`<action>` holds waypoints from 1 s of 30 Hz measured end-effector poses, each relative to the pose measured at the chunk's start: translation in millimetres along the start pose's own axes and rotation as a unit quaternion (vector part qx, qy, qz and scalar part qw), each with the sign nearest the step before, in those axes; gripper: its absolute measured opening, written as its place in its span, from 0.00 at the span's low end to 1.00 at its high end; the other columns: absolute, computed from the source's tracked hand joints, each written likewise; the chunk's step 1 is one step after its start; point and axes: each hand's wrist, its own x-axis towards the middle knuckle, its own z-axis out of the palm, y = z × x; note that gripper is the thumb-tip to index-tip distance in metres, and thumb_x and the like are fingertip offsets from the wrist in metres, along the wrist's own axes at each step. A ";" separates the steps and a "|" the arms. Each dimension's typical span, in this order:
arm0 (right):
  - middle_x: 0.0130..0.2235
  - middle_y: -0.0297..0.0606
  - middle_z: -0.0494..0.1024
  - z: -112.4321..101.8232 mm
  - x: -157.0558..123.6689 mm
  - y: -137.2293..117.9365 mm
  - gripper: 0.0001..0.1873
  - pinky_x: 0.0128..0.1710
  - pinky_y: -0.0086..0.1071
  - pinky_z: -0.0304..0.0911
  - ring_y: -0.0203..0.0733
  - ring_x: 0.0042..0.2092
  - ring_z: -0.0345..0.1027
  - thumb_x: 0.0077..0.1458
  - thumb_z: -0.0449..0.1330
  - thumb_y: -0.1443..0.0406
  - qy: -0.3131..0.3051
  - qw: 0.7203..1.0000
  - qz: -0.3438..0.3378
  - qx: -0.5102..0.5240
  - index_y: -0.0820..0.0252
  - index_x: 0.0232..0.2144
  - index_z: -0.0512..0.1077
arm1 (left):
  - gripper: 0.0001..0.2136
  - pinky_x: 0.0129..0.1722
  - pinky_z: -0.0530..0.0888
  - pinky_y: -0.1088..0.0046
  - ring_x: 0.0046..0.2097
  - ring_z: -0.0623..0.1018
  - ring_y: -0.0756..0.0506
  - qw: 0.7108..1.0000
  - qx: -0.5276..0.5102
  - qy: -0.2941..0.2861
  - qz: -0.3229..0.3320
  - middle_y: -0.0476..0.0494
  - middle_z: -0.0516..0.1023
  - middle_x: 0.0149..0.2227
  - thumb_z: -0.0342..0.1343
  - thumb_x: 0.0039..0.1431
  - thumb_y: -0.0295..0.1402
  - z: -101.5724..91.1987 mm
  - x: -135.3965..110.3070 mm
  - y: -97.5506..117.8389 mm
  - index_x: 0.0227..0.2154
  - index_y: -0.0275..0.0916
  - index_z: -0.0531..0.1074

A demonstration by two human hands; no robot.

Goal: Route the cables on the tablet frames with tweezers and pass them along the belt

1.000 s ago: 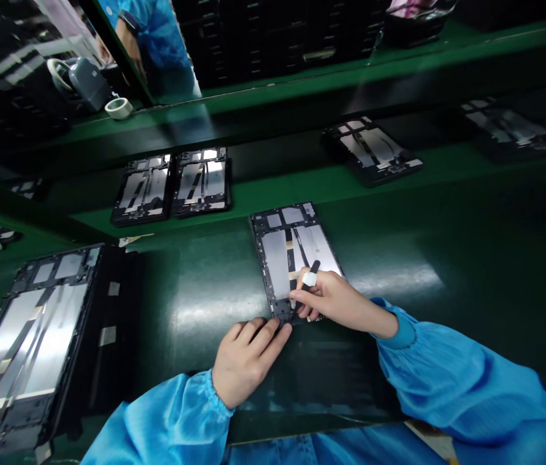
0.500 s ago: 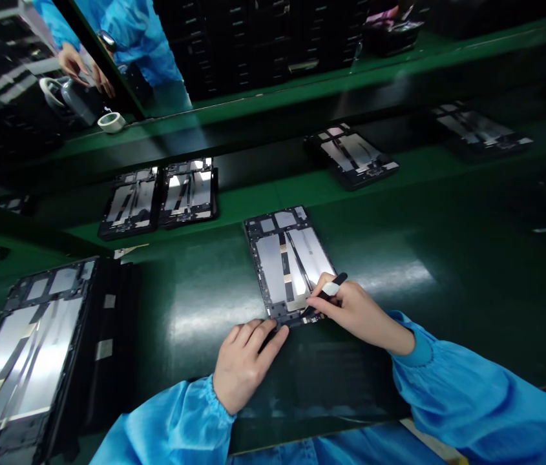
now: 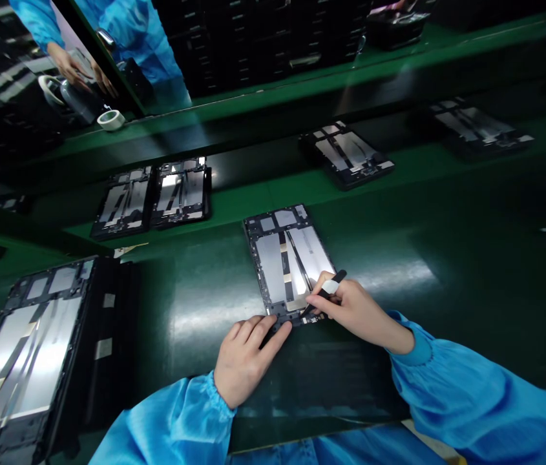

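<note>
Head view | open tablet chassis (image 3: 288, 258) lies flat on green surface (image 3: 447, 271), centre | left hand (image 3: 246, 358) at its 7 o'clock, fingers flat on near corner, gripping nothing, seemingly pinning it | right hand (image 3: 356, 311) at 5 o'clock pinches black pen-like tool (image 3: 329, 289), tip on near edge

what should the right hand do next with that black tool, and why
Probably nudge the tip along the near edge of the open tablet: the right hand holds the black tool there like a pen; the left hand pins its corner.
</note>
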 end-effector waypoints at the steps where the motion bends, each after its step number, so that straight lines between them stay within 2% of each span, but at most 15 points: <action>1: 0.25 0.33 0.76 0.0 0.2 -0.3 0.11 0.27 0.32 0.63 0.40 0.28 0.72 0.61 0.57 0.58 0.000 1.000 0.000 -0.001 0.57 0.29 0.69 | 0.17 0.43 0.71 0.65 0.48 0.73 0.41 1.000 -0.001 0.000 -0.001 0.39 0.74 0.49 0.50 0.66 0.24 -0.2 -0.1 0.2 0.56 0.40 0.69; 10: 0.23 0.32 0.74 -0.7 -2.0 1.6 0.12 0.21 0.30 0.59 0.39 0.23 0.69 0.61 0.57 0.58 0.007 1.000 0.003 -0.029 0.57 0.29 0.68 | 0.20 0.41 0.76 0.63 0.47 0.74 0.39 0.997 0.025 -0.058 -0.046 0.37 0.72 0.51 0.55 0.63 0.28 2.8 10.1 13.5 0.57 0.47 0.67; 16: 0.22 0.30 0.72 0.3 -0.5 4.9 0.12 0.22 0.29 0.65 0.39 0.24 0.70 0.60 0.58 0.57 0.031 0.998 -0.008 0.044 0.57 0.28 0.67 | 0.13 0.48 0.75 0.67 0.52 0.73 0.44 0.997 -0.069 -0.013 -0.023 0.40 0.74 0.53 0.51 0.67 0.28 -5.7 6.1 0.8 0.52 0.40 0.71; 19: 0.21 0.29 0.71 2.5 -2.5 8.1 0.14 0.21 0.29 0.67 0.38 0.21 0.70 0.58 0.61 0.55 0.090 0.990 -0.033 0.099 0.57 0.27 0.68 | 0.10 0.46 0.74 0.68 0.49 0.74 0.44 0.998 -0.058 0.033 0.004 0.42 0.78 0.48 0.54 0.66 0.33 -4.2 13.5 5.7 0.48 0.38 0.72; 22: 0.22 0.31 0.73 2.4 -5.1 17.5 0.14 0.23 0.31 0.69 0.40 0.23 0.72 0.58 0.61 0.54 0.233 0.961 -0.055 0.138 0.57 0.29 0.69 | 0.15 0.40 0.72 0.68 0.43 0.75 0.44 0.999 -0.039 0.011 0.018 0.43 0.78 0.44 0.56 0.65 0.36 11.8 42.5 5.1 0.52 0.38 0.71; 24: 0.23 0.33 0.76 1.0 -3.9 26.4 0.13 0.25 0.33 0.70 0.42 0.25 0.74 0.60 0.61 0.54 0.321 0.932 -0.058 0.159 0.57 0.32 0.71 | 0.16 0.39 0.71 0.68 0.40 0.75 0.44 0.998 -0.053 -0.006 -0.043 0.45 0.78 0.41 0.59 0.62 0.35 28.6 76.3 -12.6 0.52 0.41 0.72; 26: 0.26 0.36 0.79 0.1 0.2 34.0 0.15 0.26 0.34 0.70 0.42 0.25 0.75 0.60 0.61 0.52 0.357 0.919 -0.058 0.159 0.58 0.33 0.72 | 0.13 0.43 0.70 0.66 0.43 0.75 0.43 0.988 -0.086 0.032 -0.128 0.44 0.78 0.41 0.62 0.59 0.32 44.1 117.2 -46.1 0.48 0.42 0.74; 28: 0.28 0.38 0.80 1.2 5.2 38.8 0.17 0.25 0.34 0.70 0.41 0.24 0.74 0.58 0.61 0.50 0.352 0.922 -0.059 0.149 0.58 0.33 0.74 | 0.11 0.48 0.69 0.63 0.48 0.75 0.41 0.976 -0.088 0.082 -0.179 0.42 0.78 0.43 0.57 0.63 0.29 53.9 155.8 -86.8 0.48 0.39 0.75; 30: 0.27 0.40 0.80 4.2 10.0 41.7 0.20 0.23 0.33 0.70 0.40 0.23 0.73 0.57 0.61 0.48 0.327 0.933 -0.064 0.139 0.59 0.34 0.75 | 0.10 0.52 0.67 0.61 0.52 0.74 0.41 0.957 -0.109 0.141 -0.230 0.42 0.77 0.46 0.52 0.66 0.28 57.3 182.2 -122.9 0.46 0.37 0.76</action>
